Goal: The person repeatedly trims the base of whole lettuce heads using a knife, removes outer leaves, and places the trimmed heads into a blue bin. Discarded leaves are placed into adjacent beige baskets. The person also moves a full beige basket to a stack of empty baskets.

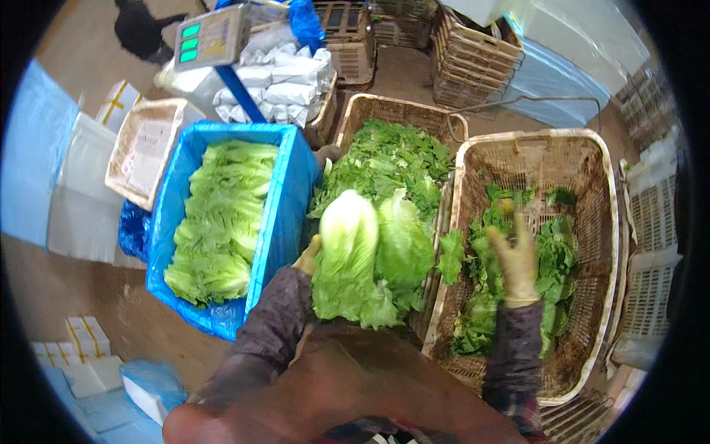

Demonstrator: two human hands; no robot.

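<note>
A leafy green vegetable head with a pale base (346,244) rests upright against my left hand (308,255), which is gloved and grips its left side. Beside it, a looser green leaf (402,238) hangs on the right. My gloved right hand (515,258) is over the right-hand plastic crate (596,222), fingers spread and slightly blurred, with nothing held. Loose leaves (554,261) lie in that crate, and a small leaf piece (451,255) is at its left rim. On the left, a blue-lined crate (277,183) holds several leafy heads (222,222) in a row.
A middle crate (407,102) is full of loose leaves. Behind the blue-lined crate stand a digital scale (211,39) and white wrapped packs (291,83). An empty pale crate (147,150) leans at left. Stacked crates (471,61) and a metal hook rod (532,99) are at back right.
</note>
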